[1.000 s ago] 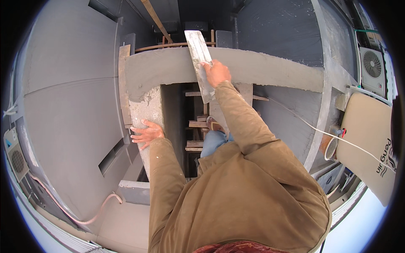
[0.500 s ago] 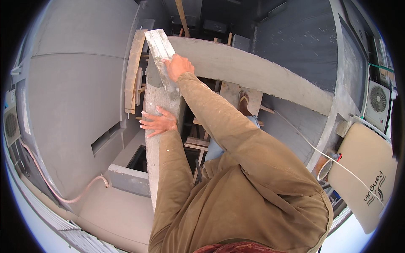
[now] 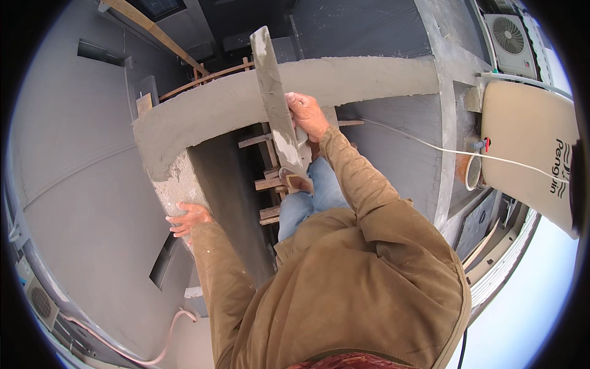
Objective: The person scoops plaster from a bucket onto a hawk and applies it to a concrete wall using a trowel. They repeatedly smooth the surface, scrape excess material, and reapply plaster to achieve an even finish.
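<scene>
My right hand (image 3: pixel 307 115) grips a long grey plastering trowel (image 3: pixel 275 104) smeared with wet mortar. Its blade lies across the top of a plastered concrete ledge (image 3: pixel 369 77). My left hand (image 3: pixel 187 218) rests flat against the rough corner of the concrete wall (image 3: pixel 175 184), fingers spread, holding nothing. Both sleeves are tan. Below the trowel I see my jeans leg (image 3: pixel 307 197) and a foot on wooden scaffold rungs (image 3: pixel 270 183).
A deep gap drops away beneath the ledge. Grey rendered walls (image 3: pixel 80 154) stand to the left. A white cable (image 3: pixel 442 149) runs right toward a beige tank (image 3: pixel 528 147). An air-conditioner unit (image 3: pixel 509 35) sits top right. A pinkish hose (image 3: pixel 166 338) lies lower left.
The view has swung left to right. My right hand has carried the trowel from the wall's corner back onto the middle of the ledge. My left hand stays on the corner.
</scene>
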Demonstrator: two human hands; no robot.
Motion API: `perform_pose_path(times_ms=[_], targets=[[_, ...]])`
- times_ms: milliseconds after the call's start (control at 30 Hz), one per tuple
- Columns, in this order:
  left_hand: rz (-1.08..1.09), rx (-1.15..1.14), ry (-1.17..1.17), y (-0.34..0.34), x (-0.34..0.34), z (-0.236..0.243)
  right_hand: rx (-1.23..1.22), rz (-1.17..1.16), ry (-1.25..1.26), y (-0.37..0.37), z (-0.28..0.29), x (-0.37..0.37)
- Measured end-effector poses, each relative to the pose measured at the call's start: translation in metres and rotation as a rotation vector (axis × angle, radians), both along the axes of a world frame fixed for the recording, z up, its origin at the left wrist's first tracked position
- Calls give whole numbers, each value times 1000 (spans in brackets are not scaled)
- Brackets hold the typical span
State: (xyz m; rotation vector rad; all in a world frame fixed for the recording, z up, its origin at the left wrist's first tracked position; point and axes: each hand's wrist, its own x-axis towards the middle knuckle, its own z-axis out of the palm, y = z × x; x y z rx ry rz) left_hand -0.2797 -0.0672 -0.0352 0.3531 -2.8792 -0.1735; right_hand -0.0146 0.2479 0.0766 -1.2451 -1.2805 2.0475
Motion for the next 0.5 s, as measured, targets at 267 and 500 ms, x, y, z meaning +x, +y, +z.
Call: perform_pose_path(times_ms=[267,500], targets=[[18,32,-20,1,-3,3,-179,-732,246,17,0,228],[-58,35,84,-14,-5,-13,-205,-746,249,14,-7,259]])
